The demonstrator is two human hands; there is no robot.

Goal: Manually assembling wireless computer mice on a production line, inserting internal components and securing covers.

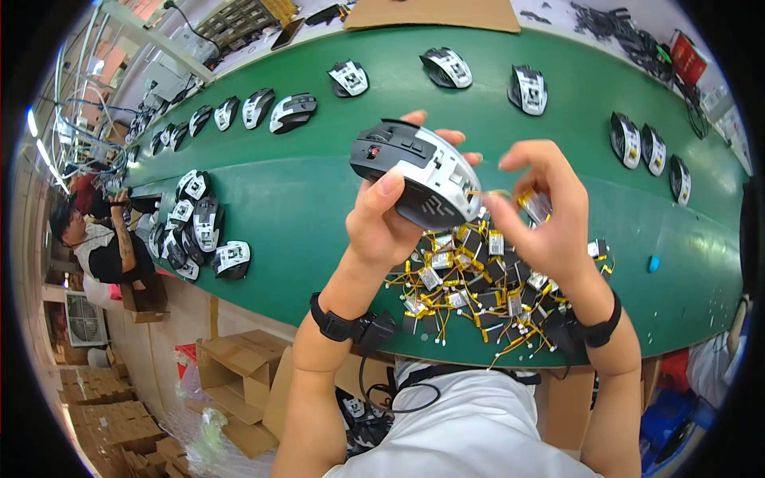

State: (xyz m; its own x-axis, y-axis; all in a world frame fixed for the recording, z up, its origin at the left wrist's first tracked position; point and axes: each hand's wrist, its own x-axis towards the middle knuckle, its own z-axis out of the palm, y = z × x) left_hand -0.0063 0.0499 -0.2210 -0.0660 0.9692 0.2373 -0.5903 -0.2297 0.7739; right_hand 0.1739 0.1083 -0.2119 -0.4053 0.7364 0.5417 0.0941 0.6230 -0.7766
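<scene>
My left hand (376,219) is wrapped round a black and white computer mouse (418,171), tilted above the table with its open white upper side showing. My right hand (558,215) is closed beside the mouse's rear end, thumb and fingers bent toward its opening. In that hand is a small silver battery (535,207) with yellow tape. Thin wires run from it toward the opening; whether the plug is seated cannot be made out. Below both hands lies a heap of similar batteries (494,279) with loose wires.
The green table (358,163) carries a row of mice, one a white and black mouse (348,78). A cluster of mice (195,215) is at left. A blue piece (653,264) lies at right. Cardboard boxes (239,370) stand on the floor; another person (111,239) sits far left.
</scene>
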